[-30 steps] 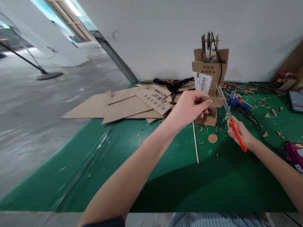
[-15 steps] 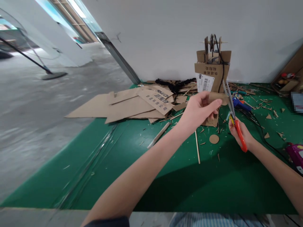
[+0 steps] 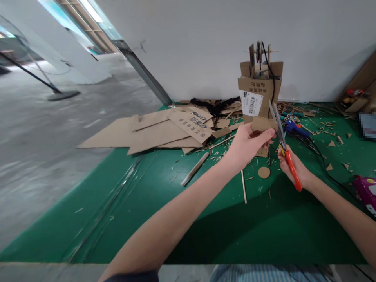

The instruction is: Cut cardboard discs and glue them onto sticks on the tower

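My left hand [image 3: 246, 141] pinches a small piece of cardboard [image 3: 263, 123] between thumb and fingers. In my right hand [image 3: 295, 168] is a pair of scissors [image 3: 292, 169] with red handles, its blades pointing up and slightly parted beside the right end of that piece. A round cardboard disc [image 3: 264, 172] lies on the green tabletop below my hands. Behind them stands a cardboard structure [image 3: 260, 88] with a barcode label, a wheel on an axle at its top and a black cord hanging down. My fingers partly hide its lower part.
Stacked cardboard sheets [image 3: 158, 135] overhang the table's left edge. A blue glue gun [image 3: 296, 129] with a cable lies right of the scissors, among many scraps. A wooden stick [image 3: 244, 187], a pale strip [image 3: 195, 169] and a purple object [image 3: 366, 190] are also on the table [image 3: 141, 219].
The cardboard piece has turned so that more of its flat face shows, and the scissors have shifted slightly left with the view. Both hands keep their hold.
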`<state>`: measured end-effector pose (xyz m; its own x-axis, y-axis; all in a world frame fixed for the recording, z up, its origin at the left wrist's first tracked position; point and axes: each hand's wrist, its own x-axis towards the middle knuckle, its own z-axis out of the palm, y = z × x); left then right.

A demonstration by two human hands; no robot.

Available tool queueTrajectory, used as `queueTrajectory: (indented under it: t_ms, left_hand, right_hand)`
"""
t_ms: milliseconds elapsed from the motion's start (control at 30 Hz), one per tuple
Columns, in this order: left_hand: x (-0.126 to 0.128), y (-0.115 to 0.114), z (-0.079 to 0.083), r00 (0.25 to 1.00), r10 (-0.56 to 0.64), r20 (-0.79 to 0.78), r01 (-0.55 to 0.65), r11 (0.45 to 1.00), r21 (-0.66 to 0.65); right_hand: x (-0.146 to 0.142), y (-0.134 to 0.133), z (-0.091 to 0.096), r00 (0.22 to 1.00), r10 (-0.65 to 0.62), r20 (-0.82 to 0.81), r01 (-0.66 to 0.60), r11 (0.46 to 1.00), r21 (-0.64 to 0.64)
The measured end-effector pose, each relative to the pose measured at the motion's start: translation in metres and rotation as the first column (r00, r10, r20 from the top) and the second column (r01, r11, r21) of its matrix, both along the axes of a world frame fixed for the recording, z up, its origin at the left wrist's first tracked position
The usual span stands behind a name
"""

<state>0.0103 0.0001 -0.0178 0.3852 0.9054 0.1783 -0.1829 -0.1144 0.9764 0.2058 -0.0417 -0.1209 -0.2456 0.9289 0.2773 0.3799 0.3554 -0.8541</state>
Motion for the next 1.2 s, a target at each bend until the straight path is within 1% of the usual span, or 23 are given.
queueTrajectory:
  t_ms: [167,267,333,500,633,767,867,933,1067,1200]
  left_hand:
    - [-0.004,0.0,0.009,0.995,-0.016,-0.103,0.021,0.999,0.044]
    - [-0.005,0.0,0.014,0.989,-0.021,-0.15,0.029,0.998,0.052]
    - [-0.006,0.001,0.015,0.986,-0.02,-0.167,0.032,0.997,0.066]
    - [-0.009,0.003,0.016,0.981,-0.032,-0.194,0.055,0.992,0.115]
    - [-0.012,0.004,0.018,0.973,-0.051,-0.223,0.08,0.989,0.125]
    - [-0.008,0.002,0.015,0.982,-0.032,-0.187,0.047,0.996,0.076]
    - [-0.002,0.0,0.008,0.994,0.031,-0.103,-0.029,0.999,0.02]
    - [0.0,-0.001,0.005,0.996,0.062,-0.067,-0.06,0.998,0.031]
    - [-0.001,0.001,0.004,0.992,0.052,-0.119,-0.042,0.996,0.084]
    - [-0.003,0.002,0.007,0.984,0.037,-0.172,-0.022,0.996,0.085]
  right_hand:
    - [0.003,-0.002,0.005,0.999,0.029,0.026,-0.028,0.999,-0.026]
    - [0.004,-0.002,0.006,0.999,0.012,0.051,-0.011,1.0,-0.005]
    - [0.004,-0.002,0.007,0.998,-0.004,0.059,0.004,1.0,0.006]
    - [0.006,-0.003,0.01,0.996,-0.014,0.09,0.019,0.998,-0.056]
    - [0.006,-0.002,0.011,0.992,-0.041,0.12,0.044,0.999,-0.018]
    - [0.002,0.0,0.011,0.991,-0.072,0.11,0.068,0.997,0.042]
    - [-0.001,0.0,0.011,0.991,-0.098,0.089,0.096,0.995,0.029]
    - [-0.001,-0.001,0.012,0.994,-0.08,0.076,0.08,0.997,0.0]
    - [0.0,-0.005,0.016,0.996,0.003,0.091,0.002,0.999,-0.047]
    - [0.002,-0.006,0.015,0.994,0.012,0.111,-0.008,0.999,-0.039]
